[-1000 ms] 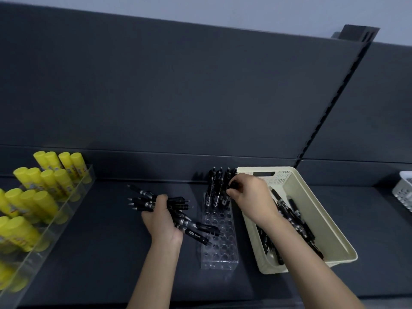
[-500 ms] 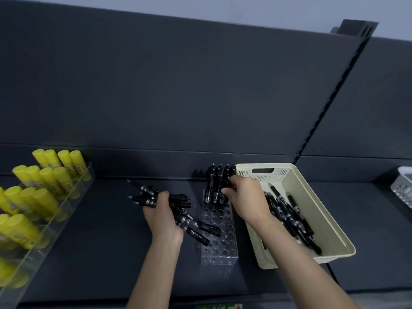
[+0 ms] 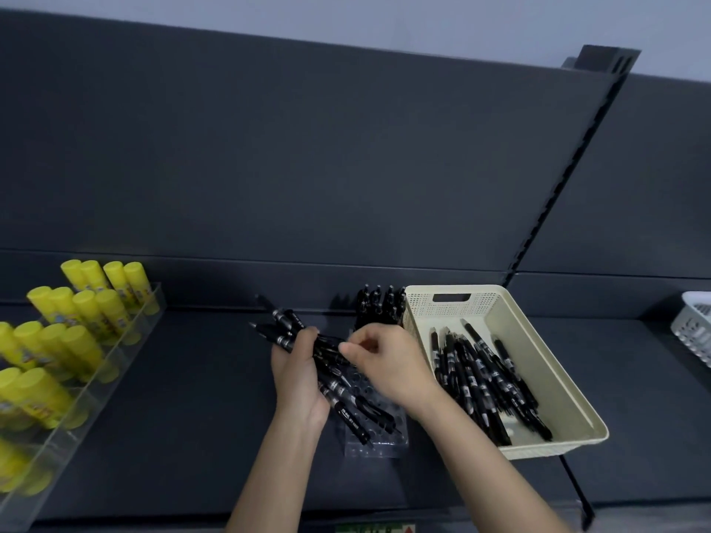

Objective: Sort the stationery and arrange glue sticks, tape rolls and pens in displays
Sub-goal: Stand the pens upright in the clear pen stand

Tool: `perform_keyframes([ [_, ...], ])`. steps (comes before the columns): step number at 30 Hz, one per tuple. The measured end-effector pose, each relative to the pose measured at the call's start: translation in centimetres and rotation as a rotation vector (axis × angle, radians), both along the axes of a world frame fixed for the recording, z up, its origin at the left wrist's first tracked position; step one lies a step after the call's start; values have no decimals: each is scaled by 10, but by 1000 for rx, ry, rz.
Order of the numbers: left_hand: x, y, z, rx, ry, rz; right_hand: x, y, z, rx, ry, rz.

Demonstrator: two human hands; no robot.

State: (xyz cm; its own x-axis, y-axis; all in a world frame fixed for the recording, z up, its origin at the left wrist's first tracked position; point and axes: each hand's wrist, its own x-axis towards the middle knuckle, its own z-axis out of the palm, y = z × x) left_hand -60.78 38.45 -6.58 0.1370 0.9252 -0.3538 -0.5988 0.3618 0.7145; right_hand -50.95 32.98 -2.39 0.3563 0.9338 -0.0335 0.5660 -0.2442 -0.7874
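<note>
Your left hand (image 3: 296, 382) grips a bundle of black pens (image 3: 334, 382), fingers wrapped round it. The pens fan out on a slant directly above the clear pen rack (image 3: 379, 436): their points reach out past the rack's left side and their clip ends lie over its near holes. Your right hand (image 3: 392, 365) is curled over the middle of the rack, with thumb and forefinger closed narrowly on a pen at the top of that bundle. Which pen it is cannot be told.

At the rack's far end, a cluster of standing pens (image 3: 381, 305) sits upright in the back rows. Just beside the rack on its right is a cream basket (image 3: 558, 442) with loose pens (image 3: 477, 375) heaped inside. Well to the left of the rack, yellow glue sticks (image 3: 82, 325) stand in rows in a clear tray (image 3: 154, 302). Far to the right of the rack, a white basket (image 3: 692, 328) is cut off by the frame edge. The rack stands on a dark shelf (image 3: 184, 398).
</note>
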Motion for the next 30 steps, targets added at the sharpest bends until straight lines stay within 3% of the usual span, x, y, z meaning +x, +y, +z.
perform_keyframes([
  [8, -1, -4, -2, -33, 9, -3, 2, -2, -6, 84, 161, -116],
  [13, 7, -4, 0, -73, -3, 9, 11, -6, -2, 259, 526, -226],
  [16, 8, -3, -3, -118, -4, -1, 20, -7, 2, 344, 625, -292],
  [23, 12, -7, -2, -67, 20, -101, 14, -7, -3, 139, 388, -144],
  [30, 9, -3, 3, 33, 27, -207, 15, 5, -2, 384, 444, -399],
])
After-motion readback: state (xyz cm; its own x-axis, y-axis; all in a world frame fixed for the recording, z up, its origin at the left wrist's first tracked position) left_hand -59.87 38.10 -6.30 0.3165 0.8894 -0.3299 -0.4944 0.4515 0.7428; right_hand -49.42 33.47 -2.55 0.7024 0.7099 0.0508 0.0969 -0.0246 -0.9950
